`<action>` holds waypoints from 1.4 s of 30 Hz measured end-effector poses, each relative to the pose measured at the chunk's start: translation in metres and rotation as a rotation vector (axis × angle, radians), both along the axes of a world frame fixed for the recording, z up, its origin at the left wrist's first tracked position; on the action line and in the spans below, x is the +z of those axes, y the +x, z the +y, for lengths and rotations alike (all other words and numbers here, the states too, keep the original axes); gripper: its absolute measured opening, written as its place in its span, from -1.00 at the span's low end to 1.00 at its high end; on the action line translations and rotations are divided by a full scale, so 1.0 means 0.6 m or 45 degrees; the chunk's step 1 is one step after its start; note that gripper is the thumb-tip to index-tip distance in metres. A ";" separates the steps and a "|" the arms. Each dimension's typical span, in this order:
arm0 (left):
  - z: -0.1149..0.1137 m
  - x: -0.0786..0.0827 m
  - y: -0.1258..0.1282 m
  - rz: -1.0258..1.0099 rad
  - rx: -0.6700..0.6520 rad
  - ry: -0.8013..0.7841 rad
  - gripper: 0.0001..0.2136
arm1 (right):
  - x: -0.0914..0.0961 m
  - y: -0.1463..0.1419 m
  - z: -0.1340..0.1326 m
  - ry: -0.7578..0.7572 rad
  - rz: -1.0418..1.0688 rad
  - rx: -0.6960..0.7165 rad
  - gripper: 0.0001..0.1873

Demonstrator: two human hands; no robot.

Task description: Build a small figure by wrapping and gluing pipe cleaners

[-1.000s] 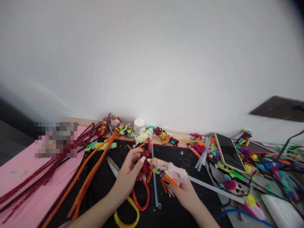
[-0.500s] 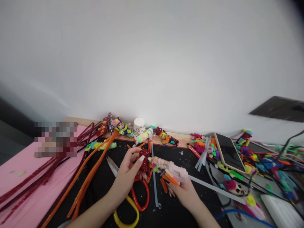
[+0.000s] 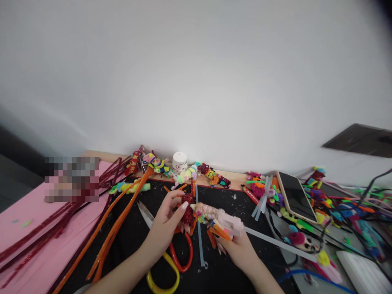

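Pinching a red glittery bundle (image 3: 188, 216) between thumb and fingers, the left hand (image 3: 168, 216) stood at the lower middle of the frame. The right hand (image 3: 237, 247), just right of it, was wrapped about the underside of a pale pink glue gun (image 3: 229, 222). From where I stood, the gun's long axis ran nearly crosswise, sloping down toward the lower right, with a pale glue stick (image 3: 275, 241) jutting from its rear. Its nozzle pointed left at the bundle's right side; whether they touched, I could not tell. The bundle lay left and slightly above the right hand, so the left hand was much the nearer, its thumb close to the tip.

As for writing, a white tub (image 3: 180, 160) above the hands bore a red mark and dark print, too small to read. A slim red stick (image 3: 251, 194), right of centre, carried pale lettering, and a red ornament (image 3: 133, 163), left of centre, gold marks, both illegible.
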State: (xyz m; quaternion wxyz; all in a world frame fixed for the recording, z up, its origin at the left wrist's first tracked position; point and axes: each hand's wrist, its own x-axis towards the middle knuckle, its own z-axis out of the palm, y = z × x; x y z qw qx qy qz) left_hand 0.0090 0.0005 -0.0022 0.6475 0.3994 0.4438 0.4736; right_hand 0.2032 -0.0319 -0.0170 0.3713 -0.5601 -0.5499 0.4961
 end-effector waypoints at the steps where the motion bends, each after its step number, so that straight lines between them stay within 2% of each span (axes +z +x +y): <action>1: 0.000 0.000 0.000 -0.001 0.002 -0.003 -0.69 | 0.001 0.000 0.001 0.008 -0.005 0.014 -0.70; 6: 0.000 0.002 0.001 -0.009 -0.019 -0.024 -0.68 | 0.002 0.001 0.003 0.086 -0.030 0.056 -0.76; 21: 0.000 0.000 0.000 0.014 -0.036 0.011 -0.69 | 0.004 -0.001 0.003 0.140 -0.015 0.111 -0.73; 35: -0.001 0.001 -0.001 0.002 -0.050 0.013 -0.69 | 0.002 -0.002 0.003 0.210 -0.031 0.089 -0.67; 42: 0.001 -0.003 -0.001 -0.008 -0.047 0.035 -0.72 | -0.004 0.004 0.001 0.384 -0.196 -0.027 -0.71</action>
